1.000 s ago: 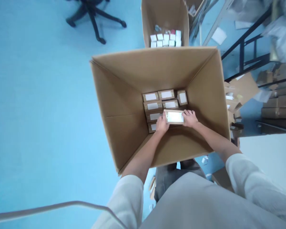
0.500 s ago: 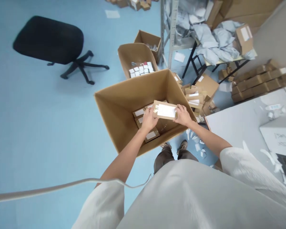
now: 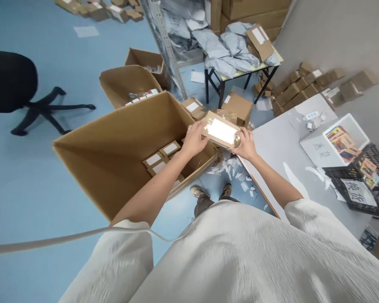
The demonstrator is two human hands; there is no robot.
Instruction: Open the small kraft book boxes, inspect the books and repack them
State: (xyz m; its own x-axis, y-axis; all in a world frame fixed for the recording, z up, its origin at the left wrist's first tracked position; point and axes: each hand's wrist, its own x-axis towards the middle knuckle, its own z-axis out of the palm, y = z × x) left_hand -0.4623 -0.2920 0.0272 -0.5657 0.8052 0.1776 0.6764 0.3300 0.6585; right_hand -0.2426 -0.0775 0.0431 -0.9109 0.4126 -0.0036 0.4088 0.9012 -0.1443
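Taped cardbd parcel (image 3: pixel 221 130) held at opp. ends by half-curled L hand (image 3: pixel 194 139) & R hand (image 3: pixel 245 144), nr big carton (image 3: pixel 123 130); prob. light, stiff, slick-taped; ends best gripped.

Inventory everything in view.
Floor: one, blue, beneath
Large carton: one, brown, centre left
Labelled boxes: several, brown, inside large carton
Open cartons: two, brown, behind large carton
Chair: one, black, far left
Shelf: one, grey, top
Small table: one, yellow-topped, beside shelf
Bags: several, grey, on small table and shelf
Other boxes: many, brown, background
Worktable: one, white, right
Bin: one, white, on worktable
Basket: one, black, beside bin
Scraps: many, white, floor
Cable: one, white, lower left
Held box: one, brown, white-labelled, centre
Shoes: two, pale, floor
Left hand: one, bare, on held box
Right hand: one, bare, on held box
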